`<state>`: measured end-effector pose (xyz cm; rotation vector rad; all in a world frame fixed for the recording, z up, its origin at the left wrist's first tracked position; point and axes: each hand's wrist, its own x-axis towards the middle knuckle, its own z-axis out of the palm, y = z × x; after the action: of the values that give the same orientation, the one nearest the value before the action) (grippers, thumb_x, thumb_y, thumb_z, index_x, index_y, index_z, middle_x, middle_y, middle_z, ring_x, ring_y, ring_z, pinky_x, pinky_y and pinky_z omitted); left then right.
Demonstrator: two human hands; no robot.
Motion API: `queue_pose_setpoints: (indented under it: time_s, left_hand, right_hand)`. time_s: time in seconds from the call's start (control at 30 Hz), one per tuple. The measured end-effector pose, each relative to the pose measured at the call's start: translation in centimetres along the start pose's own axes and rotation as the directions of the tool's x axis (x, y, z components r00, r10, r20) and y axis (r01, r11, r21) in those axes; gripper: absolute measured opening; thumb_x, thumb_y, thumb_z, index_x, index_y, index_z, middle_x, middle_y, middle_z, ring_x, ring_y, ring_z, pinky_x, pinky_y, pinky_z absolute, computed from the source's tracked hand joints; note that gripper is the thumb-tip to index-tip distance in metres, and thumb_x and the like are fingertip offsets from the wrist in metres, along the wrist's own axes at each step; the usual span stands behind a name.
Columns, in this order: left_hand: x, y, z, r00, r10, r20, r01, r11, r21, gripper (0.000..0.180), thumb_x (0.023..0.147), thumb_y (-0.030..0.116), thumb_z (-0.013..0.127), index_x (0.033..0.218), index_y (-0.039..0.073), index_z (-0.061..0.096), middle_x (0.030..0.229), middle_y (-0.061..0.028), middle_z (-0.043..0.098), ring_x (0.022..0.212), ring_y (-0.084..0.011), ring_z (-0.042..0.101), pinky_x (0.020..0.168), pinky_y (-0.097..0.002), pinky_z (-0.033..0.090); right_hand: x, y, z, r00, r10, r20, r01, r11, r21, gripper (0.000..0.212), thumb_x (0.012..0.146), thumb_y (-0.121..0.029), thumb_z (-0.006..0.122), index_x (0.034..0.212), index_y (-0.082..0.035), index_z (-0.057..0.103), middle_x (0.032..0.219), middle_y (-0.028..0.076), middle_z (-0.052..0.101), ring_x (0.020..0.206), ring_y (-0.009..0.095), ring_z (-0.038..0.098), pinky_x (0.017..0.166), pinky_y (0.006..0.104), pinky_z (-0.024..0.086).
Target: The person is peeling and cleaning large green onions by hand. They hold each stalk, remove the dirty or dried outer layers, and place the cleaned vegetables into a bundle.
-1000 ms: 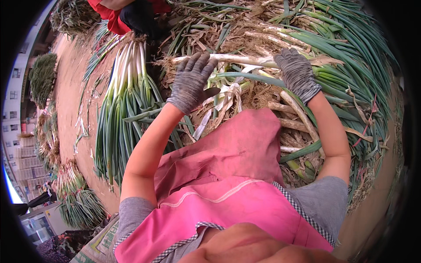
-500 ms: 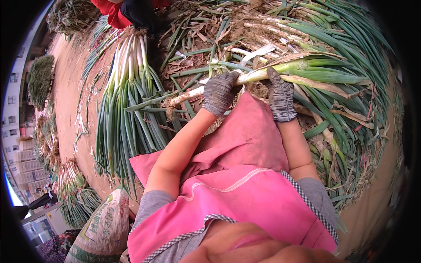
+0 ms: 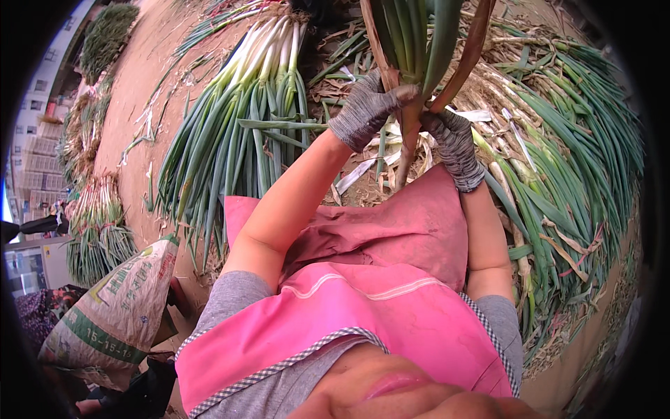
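A large green onion (image 3: 410, 136) stands nearly upright over my lap, its leaves fanning away at the top of the view and its pale lower end pointing down. My left hand (image 3: 368, 112), in a grey knit glove, is closed round the stalk just below the leaves, thumb across it. Close by on the right, my gloved right hand (image 3: 455, 148) is closed at the base of a dry brown leaf (image 3: 469, 59) that splits off sideways from the stalk. Part of the right hand's grip is hidden behind the onion.
A pile of trimmed green onions (image 3: 262, 105) lies at left. Untrimmed ones (image 3: 572, 140) are heaped at right, with peelings between. A pink cloth (image 3: 391, 237) covers my lap. A printed sack (image 3: 115, 307) stands lower left, with more bundles (image 3: 101, 223) beyond.
The onion has swung from lying sideways to nearly upright, leaves away from me. My right hand has shifted from its stalk to the brown leaf. The view has turned somewhat.
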<state>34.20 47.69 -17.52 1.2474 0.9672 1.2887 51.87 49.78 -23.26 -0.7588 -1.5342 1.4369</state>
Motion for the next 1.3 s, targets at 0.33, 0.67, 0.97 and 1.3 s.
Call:
queue_pose_setpoints:
  time_s: [0.33, 0.67, 0.97, 1.3]
  left_hand:
    - [1.3, 0.9, -8.0, 0.877, 0.093, -0.471, -0.37, 0.757, -0.539, 0.027, 0.086, 0.02, 0.054, 0.106, 0.005, 0.044, 0.082, -0.0087, 0.055, 0.072, -0.0226, 0.058, 0.062, -0.0344, 0.051]
    - [0.5, 6.9, -14.5, 0.693, 0.089, -0.715, -0.626, 0.565, -0.537, 0.041, 0.081, 0.035, 0.057, 0.114, 0.011, 0.05, 0.114, -0.0069, 0.052, 0.103, -0.0254, 0.049, 0.092, -0.0466, 0.039]
    - [2.3, 9.2, -15.8, 0.3, 0.719, -0.627, -0.554, 0.667, 0.499, 0.019, 0.079, 0.015, 0.065, 0.092, 0.003, 0.056, 0.082, 0.0005, 0.058, 0.071, -0.0074, 0.049, 0.063, -0.0222, 0.042]
    - [-3.8, 7.5, -1.9, 0.976, 0.187, 0.107, -0.172, 0.378, 0.91, 0.027, 0.075, 0.035, 0.061, 0.077, 0.008, 0.057, 0.071, -0.0112, 0.056, 0.071, -0.0269, 0.058, 0.061, -0.0362, 0.045]
  right_hand:
    - [1.3, 9.8, 2.3, 0.977, 0.174, 0.121, -0.198, 0.953, 0.228, 0.042, 0.087, -0.031, 0.052, 0.111, 0.002, 0.045, 0.089, 0.009, 0.059, 0.079, 0.014, 0.057, 0.069, 0.0249, 0.047]
    - [1.3, 3.5, 5.4, 0.976, -0.218, 0.024, 0.214, 0.925, -0.314, 0.036, 0.075, -0.015, 0.065, 0.106, -0.002, 0.053, 0.091, 0.011, 0.059, 0.082, 0.018, 0.057, 0.072, 0.0285, 0.046]
    - [4.9, -0.9, 5.6, 0.897, 0.274, 0.345, -0.299, 0.954, 0.019, 0.031, 0.082, -0.025, 0.057, 0.104, -0.003, 0.055, 0.066, 0.001, 0.054, 0.048, 0.005, 0.046, 0.041, 0.0177, 0.038]
    - [12.6, -5.3, 14.2, 0.836, -0.058, 0.545, -0.179, 0.911, 0.372, 0.029, 0.079, -0.023, 0.061, 0.1, -0.004, 0.054, 0.065, 0.0, 0.053, 0.047, 0.006, 0.045, 0.041, 0.0186, 0.037]
